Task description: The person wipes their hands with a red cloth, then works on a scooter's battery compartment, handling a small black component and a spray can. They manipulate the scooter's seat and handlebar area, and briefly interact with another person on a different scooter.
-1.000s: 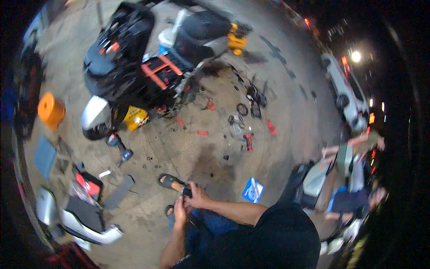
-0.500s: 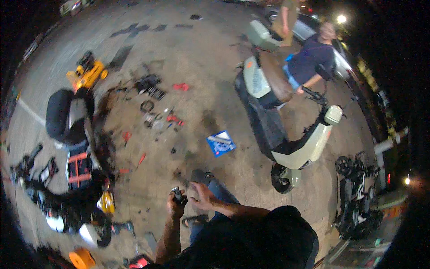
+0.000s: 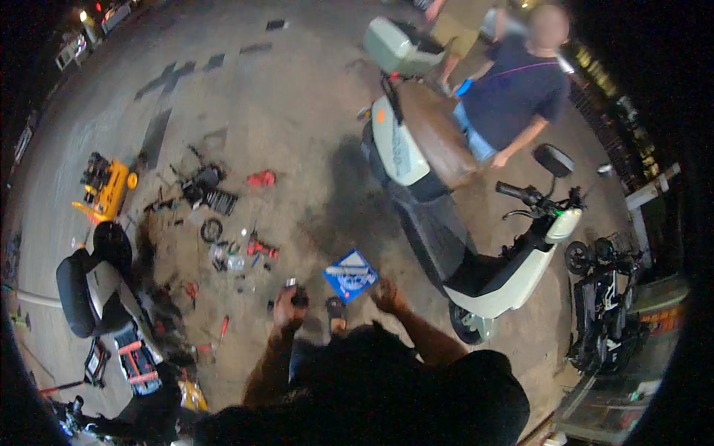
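Observation:
My left hand [image 3: 289, 309] is closed around a small dark part with a silver round end [image 3: 291, 283]; its exact kind cannot be made out. Ahead on the ground lies a flat, square blue-and-white package [image 3: 351, 276] with a pale strip across its top. My right hand [image 3: 386, 296] is stretched out beside the package's right corner, and blur hides whether it touches it. Its fingers are too smeared to read. Below the package, a sandalled foot [image 3: 337, 315] shows between my arms.
A pale green scooter [image 3: 424, 215] stands at right, with a person [image 3: 513, 93] beside its seat. At left are a red power drill [image 3: 262, 247], a dark ring [image 3: 212, 230], scattered tools, a yellow machine [image 3: 111, 189] and another scooter [image 3: 111, 290]. A dark motorbike frame [image 3: 606, 305] sits far right.
My right hand has moved away from my left, out to the package's right corner. The left hand still holds the small part. The view has shifted, and the person beside the scooter stands more upright.

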`<state>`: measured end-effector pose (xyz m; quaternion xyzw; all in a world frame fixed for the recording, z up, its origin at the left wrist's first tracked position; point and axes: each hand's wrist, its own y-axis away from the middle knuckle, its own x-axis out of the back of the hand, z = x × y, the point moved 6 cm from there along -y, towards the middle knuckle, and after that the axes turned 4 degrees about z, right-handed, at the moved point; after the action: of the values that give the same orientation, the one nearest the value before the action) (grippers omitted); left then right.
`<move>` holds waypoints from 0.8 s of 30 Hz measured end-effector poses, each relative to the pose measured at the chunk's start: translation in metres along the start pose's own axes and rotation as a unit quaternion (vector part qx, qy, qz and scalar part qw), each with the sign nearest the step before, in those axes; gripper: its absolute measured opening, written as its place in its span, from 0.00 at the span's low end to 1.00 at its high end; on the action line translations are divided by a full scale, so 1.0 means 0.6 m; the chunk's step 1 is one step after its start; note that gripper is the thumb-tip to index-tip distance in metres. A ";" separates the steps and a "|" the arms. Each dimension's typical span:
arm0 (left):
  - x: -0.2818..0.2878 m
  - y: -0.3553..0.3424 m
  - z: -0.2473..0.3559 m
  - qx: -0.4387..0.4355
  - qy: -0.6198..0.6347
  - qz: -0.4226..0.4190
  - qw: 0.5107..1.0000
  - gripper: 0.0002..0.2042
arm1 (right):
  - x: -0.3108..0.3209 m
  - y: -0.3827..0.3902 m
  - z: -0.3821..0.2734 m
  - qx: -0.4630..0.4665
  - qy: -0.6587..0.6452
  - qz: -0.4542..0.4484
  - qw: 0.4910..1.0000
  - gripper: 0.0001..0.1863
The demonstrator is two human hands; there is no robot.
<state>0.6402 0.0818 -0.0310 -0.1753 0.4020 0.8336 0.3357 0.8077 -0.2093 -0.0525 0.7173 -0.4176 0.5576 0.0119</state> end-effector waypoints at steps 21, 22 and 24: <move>-0.406 -0.844 0.507 0.073 -0.139 -0.106 0.982 0.11 | -0.129 -0.250 0.245 -0.780 -0.070 -0.212 0.584 0.20; -0.448 -0.886 0.540 0.084 -0.164 -0.093 0.979 0.11 | -0.143 -0.271 0.235 -0.810 -0.118 -0.159 0.552 0.18; -0.530 -0.961 0.592 0.081 -0.199 -0.106 0.971 0.12 | -0.185 -0.315 0.237 -0.842 -0.160 -0.114 0.503 0.15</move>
<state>1.2634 0.4886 0.0475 -0.0192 0.3728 0.7759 0.5085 1.0325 -0.0900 -0.1115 0.4875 -0.5994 -0.1870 0.6067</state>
